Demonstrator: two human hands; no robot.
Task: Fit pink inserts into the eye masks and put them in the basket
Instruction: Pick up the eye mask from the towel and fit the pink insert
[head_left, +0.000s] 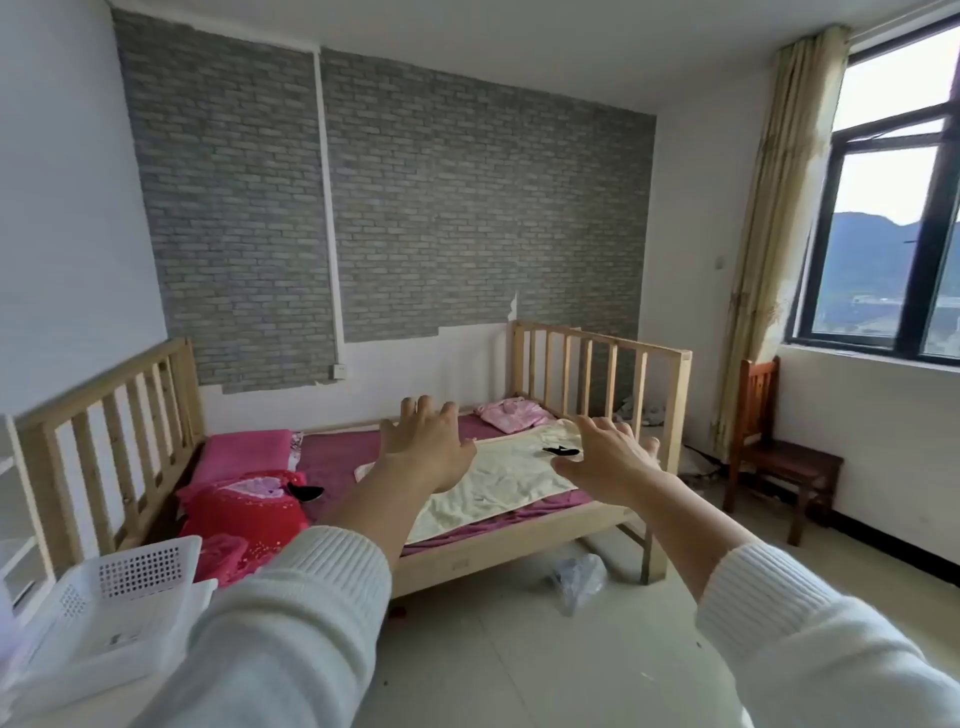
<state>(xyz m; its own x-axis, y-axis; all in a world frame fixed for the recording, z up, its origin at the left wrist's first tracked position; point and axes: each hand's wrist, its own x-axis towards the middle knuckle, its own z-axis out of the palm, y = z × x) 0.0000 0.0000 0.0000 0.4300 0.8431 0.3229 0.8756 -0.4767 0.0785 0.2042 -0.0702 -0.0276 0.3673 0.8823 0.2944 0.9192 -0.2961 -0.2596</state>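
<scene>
Both my arms in white sleeves stretch forward toward a small wooden bed. My left hand and my right hand are held up with fingers spread and hold nothing. A black eye mask lies on a cream towel on the bed, just left of my right hand. Another black eye mask rests on a red cushion at the bed's left end. A white perforated plastic basket stands at the lower left, beside my left sleeve. No pink inserts can be made out.
Pink bedding and a pink garment lie on the bed, which has slatted rails at both ends. A crumpled plastic bag lies on the tiled floor. A wooden chair stands under the window at right.
</scene>
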